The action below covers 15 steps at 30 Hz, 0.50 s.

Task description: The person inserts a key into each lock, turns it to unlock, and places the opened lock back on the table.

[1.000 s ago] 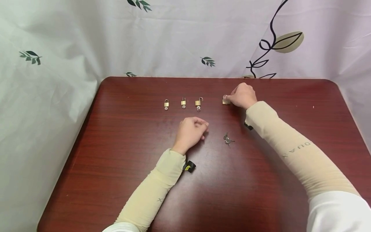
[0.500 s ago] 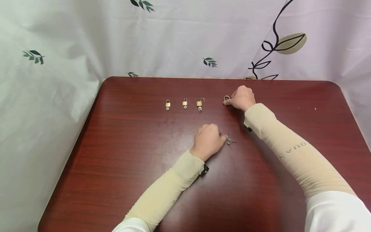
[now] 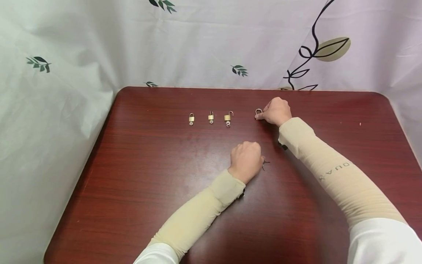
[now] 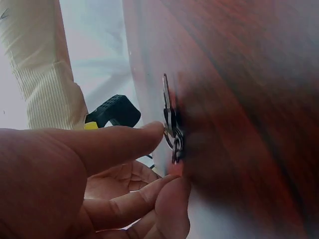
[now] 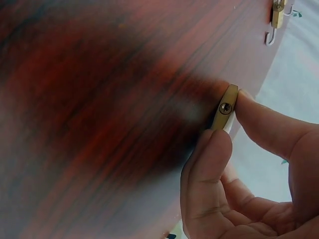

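Observation:
My right hand (image 3: 277, 111) pinches a small brass padlock (image 5: 227, 107) between thumb and fingers. Its keyhole end shows in the right wrist view, and the shackle (image 3: 258, 111) stands up beside the thumb in the head view. Closer to me, my left hand (image 3: 246, 161) is down at a bunch of small metal keys (image 4: 170, 112) on a ring. In the left wrist view the thumb tip meets the ring side of the bunch, and the index fingertip lies just below, with a gap between them. From above, the hand hides most of the keys.
To the left along the far side of the table (image 3: 148, 154) lie three brass padlocks with keys: a left one (image 3: 191, 119), a middle one (image 3: 211, 117) and a right one (image 3: 228, 118) with its shackle swung out. A leaf-patterned curtain (image 3: 204, 44) hangs behind.
My left hand has moved right and slightly toward me, from near the padlocks to the keys, covering most of them. My right hand stays by the padlock, its fingers now covering the lock's body.

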Motion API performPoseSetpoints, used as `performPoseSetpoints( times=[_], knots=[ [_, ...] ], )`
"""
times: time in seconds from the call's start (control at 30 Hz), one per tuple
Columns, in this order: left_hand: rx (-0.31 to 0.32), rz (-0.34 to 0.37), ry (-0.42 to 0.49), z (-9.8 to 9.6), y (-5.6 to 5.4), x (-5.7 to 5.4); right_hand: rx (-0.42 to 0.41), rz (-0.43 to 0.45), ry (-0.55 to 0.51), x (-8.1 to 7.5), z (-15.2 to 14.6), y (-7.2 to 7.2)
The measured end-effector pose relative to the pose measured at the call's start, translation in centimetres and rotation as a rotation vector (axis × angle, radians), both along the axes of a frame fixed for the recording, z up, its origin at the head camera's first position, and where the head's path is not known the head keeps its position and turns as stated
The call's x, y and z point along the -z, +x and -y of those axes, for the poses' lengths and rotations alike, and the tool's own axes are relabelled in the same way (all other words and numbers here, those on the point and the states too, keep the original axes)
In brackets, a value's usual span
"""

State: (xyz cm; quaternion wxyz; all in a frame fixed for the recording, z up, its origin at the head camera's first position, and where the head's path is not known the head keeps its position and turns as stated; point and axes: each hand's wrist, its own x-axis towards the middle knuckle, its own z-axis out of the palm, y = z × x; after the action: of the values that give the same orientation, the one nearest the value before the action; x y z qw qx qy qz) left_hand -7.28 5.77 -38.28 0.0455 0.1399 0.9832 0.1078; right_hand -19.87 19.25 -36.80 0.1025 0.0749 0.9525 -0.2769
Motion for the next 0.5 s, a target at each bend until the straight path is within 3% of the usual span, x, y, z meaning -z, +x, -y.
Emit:
performPoseSetpoints(
  times=[0.2,0.5],
  knots=[
    [0.026,-0.004,-0.012,-0.19,-0.08,-0.07,0.005,0.013,-0.009,-0.09,0.15,-0.01],
    [0.016,0.049,-0.015,-0.38,-0.16,-0.22,-0.004,0.015,-0.066,0.01,0.02,0.33]
  ],
)
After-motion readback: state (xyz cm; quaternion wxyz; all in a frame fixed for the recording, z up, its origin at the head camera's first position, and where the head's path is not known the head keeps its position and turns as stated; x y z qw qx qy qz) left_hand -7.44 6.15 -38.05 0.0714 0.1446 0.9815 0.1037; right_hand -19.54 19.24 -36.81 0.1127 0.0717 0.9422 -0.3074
